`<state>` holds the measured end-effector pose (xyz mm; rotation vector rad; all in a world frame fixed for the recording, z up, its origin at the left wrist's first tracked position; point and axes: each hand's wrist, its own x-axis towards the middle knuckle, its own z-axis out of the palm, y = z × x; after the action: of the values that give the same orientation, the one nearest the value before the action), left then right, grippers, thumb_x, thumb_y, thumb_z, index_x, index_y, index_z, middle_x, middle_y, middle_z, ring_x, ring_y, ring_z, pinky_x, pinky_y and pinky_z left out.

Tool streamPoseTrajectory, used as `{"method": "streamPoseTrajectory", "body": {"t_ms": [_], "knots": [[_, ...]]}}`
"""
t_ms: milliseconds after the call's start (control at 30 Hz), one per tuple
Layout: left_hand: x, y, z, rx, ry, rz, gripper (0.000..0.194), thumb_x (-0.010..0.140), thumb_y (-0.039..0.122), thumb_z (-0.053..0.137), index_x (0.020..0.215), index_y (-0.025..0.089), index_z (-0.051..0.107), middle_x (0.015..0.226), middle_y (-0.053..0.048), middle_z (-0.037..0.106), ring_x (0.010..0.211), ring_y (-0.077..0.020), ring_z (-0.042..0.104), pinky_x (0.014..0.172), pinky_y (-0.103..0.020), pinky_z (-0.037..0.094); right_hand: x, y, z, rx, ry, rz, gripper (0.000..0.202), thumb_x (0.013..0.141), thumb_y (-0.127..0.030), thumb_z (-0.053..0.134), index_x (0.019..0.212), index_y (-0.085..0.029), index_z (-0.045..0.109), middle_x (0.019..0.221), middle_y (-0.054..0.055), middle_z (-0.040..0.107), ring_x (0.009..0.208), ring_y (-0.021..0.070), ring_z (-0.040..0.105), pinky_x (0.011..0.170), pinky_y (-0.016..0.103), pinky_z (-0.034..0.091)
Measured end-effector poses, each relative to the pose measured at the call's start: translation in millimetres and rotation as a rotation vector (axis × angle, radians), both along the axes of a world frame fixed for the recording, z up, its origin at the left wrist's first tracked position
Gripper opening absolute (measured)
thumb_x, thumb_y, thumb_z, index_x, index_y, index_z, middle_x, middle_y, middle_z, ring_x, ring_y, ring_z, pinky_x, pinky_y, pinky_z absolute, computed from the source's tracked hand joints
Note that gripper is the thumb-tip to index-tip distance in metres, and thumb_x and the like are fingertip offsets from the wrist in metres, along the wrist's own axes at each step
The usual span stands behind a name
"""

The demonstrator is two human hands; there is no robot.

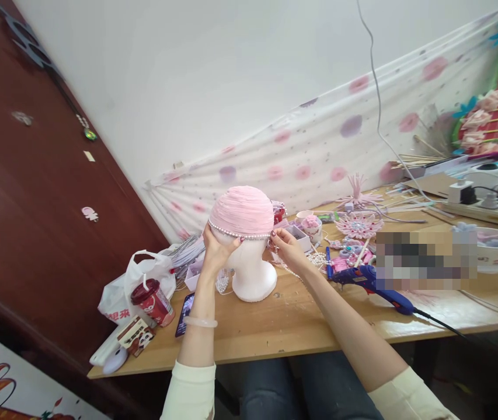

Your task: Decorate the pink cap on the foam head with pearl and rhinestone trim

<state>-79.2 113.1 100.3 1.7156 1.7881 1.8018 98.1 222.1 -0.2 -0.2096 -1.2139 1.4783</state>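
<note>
A pink cap (242, 210) of closely laid strips covers the top of a white foam mannequin head (253, 274), which stands upright on the table. A string of pearl beads (249, 235) runs along the cap's lower edge. My left hand (221, 249) grips the left side of the head at the cap's rim, its thumb near the bead string. At the right side of the rim, my right hand (287, 247) pinches the bead string between thumb and fingers. The far side of the cap is hidden.
A blue hot glue gun (378, 286) lies on the wooden table (301, 329) at right, its cord trailing. At left are a red drink cup (155, 302), a plastic bag (117, 291) and a phone (184, 315). Pink flower pieces (358, 224) and a power strip (485, 207) lie farther back.
</note>
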Motion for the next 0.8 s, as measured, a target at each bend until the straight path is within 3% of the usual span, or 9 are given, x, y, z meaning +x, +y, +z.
{"method": "streamPoseTrajectory", "body": {"t_ms": [200, 633, 800], "knots": [[6.5, 0.7, -0.8, 0.007, 0.026, 0.068, 0.118, 0.055, 0.038, 0.095, 0.15, 0.023, 0.027, 0.159, -0.02, 0.034, 0.155, -0.0373, 0.027, 0.126, -0.049, 0.023, 1.5, -0.1, 0.1, 0.003, -0.006, -0.002, 0.036, 0.1, -0.039, 0.065, 0.129, -0.019, 0.063, 0.131, 0.01, 0.065, 0.109, 0.0232, 0.068, 0.092, 0.045, 0.06], [6.3, -1.3, 0.8, 0.013, 0.07, 0.116, 0.104, 0.062, 0.037, 0.091, 0.149, 0.023, 0.036, 0.157, -0.017, 0.044, 0.151, -0.0336, 0.037, 0.124, -0.045, 0.032, 1.0, 0.3, -0.8, 0.019, -0.018, -0.011, 0.036, 0.1, -0.039, 0.065, 0.129, -0.019, 0.063, 0.131, 0.01, 0.065, 0.109, 0.0233, 0.068, 0.092, 0.045, 0.059], [19.3, -1.7, -6.8, 0.061, 0.086, 0.195, 0.12, 0.058, 0.036, 0.091, 0.156, 0.018, 0.025, 0.166, -0.023, 0.027, 0.159, -0.0368, 0.021, 0.129, -0.049, 0.019, 0.7, 0.6, -2.3, 0.031, -0.022, -0.022, 0.036, 0.1, -0.039, 0.065, 0.13, -0.019, 0.063, 0.13, 0.01, 0.065, 0.109, 0.0235, 0.068, 0.092, 0.045, 0.059]]}}
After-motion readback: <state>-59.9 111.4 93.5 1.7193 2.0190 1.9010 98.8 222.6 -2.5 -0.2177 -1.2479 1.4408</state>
